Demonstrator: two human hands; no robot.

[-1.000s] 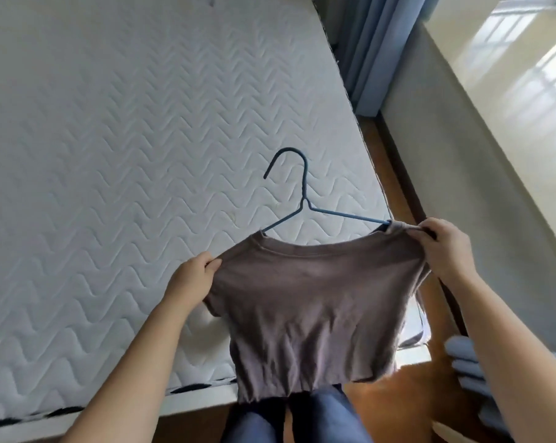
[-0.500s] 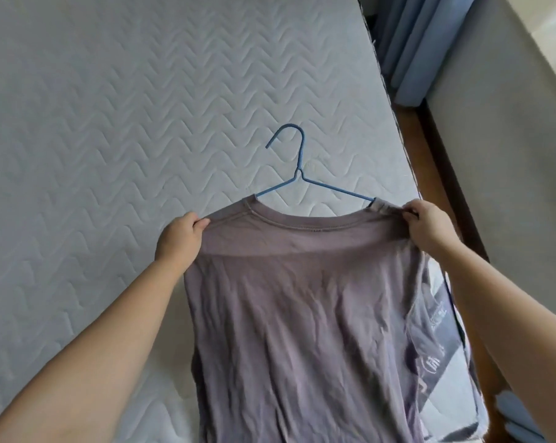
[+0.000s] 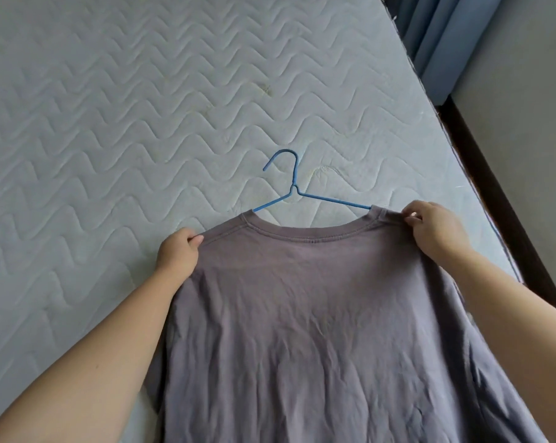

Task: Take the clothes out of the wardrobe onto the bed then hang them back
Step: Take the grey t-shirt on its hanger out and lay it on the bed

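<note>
Matt cloth shirt [image 3: 318, 314], quilted mattress [image 3: 142, 123]

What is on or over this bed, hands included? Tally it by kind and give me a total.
T-shirts: 1, the grey-purple T-shirt
Hangers: 1, the blue wire hanger, with its arms inside the collar
Hands: 2, the left hand and the right hand, each gripping a shoulder of the T-shirt
Total: 4

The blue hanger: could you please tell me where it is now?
Head view, centre: the blue hanger pokes from the collar of the grey shirt over the mattress, between the left hand and right hand.
</note>
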